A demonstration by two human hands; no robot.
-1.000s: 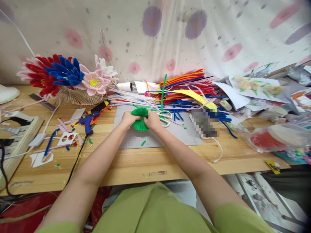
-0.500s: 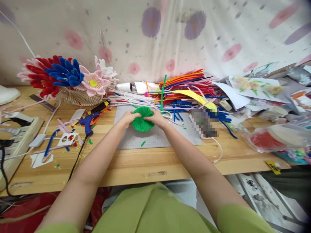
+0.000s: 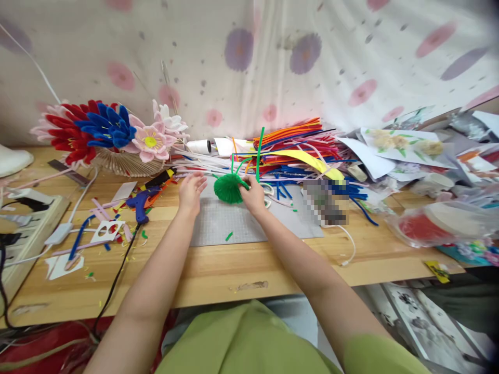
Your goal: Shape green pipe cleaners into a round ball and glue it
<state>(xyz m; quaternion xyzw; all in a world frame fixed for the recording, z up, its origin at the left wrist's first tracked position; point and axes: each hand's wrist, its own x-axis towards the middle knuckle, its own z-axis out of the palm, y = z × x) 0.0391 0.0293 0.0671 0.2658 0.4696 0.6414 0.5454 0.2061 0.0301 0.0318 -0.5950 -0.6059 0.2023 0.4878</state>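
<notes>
A round, pleated green leaf shape made of pipe cleaners [image 3: 228, 188] is pinched at its right edge by my right hand [image 3: 252, 195]. It is held tilted above the grey cutting mat [image 3: 218, 228]. Thin green ends stick up behind it. My left hand [image 3: 192, 192] is off to its left, fingers apart, with nothing in it. White-handled scissors [image 3: 268, 190] lie on the mat just right of my right hand. A long green pipe cleaner [image 3: 260, 155] rises behind that hand. A small green scrap [image 3: 229, 236] lies on the mat.
Pipe-cleaner flowers [image 3: 111, 126] stand at the back left. A blue glue gun [image 3: 139, 202] lies among scraps, near a power strip [image 3: 29, 234]. Bundles of coloured pipe cleaners [image 3: 292, 137] lie along the back. Papers and a plastic-wrapped roll [image 3: 440, 221] are on the right.
My left hand has let go of the green leaf shape and moved left, its fingers opening. My right hand still holds the piece, which has tilted so its thin ends show. The view has shifted slightly.
</notes>
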